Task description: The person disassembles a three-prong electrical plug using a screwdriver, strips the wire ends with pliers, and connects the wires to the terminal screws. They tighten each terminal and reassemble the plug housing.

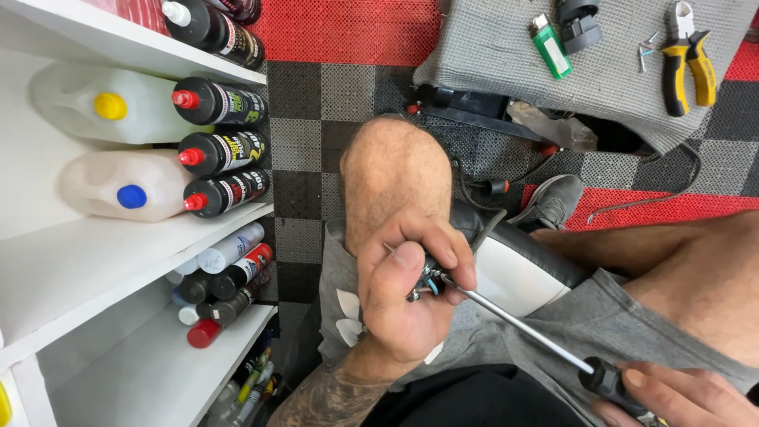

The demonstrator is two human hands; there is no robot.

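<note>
The right hand [672, 399] is gripping the black handle of a screwdriver [522, 328]. Its tip is poking into a small metal part [425, 281], which the left hand [407, 292] is pinching tight above the knee [391, 170]. Beyond the knee, yellow pliers [688, 63] and a green lighter [551, 47] are lying on a grey cloth [490, 47].

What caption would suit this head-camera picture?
Left hand grips a small wired part while the right hand works a screwdriver into it.
</note>
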